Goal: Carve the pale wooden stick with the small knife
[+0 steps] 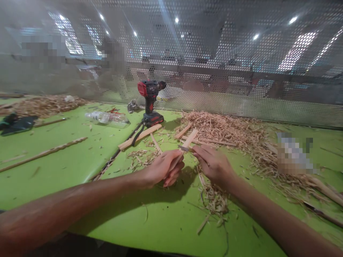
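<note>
My left hand [169, 167] is closed around the lower part of a pale, flat wooden strip [192, 137], which points up and away from me. In my right hand [213, 165] is a small knife, its handle mostly covered by the fingers. The knife blade [183, 147] lies across the strip just above my left thumb and touches the wood. Beneath both hands, curled wood shavings [214, 200] lie on the green tabletop [150, 221].
A red and black cordless drill [150, 101] stands upright behind my hands, near a wooden slat [140, 137]. A shavings heap [222, 128] spreads along the perforated metal screen [241, 78]. At left are a clear plastic bottle [107, 118] and a long stick [45, 153].
</note>
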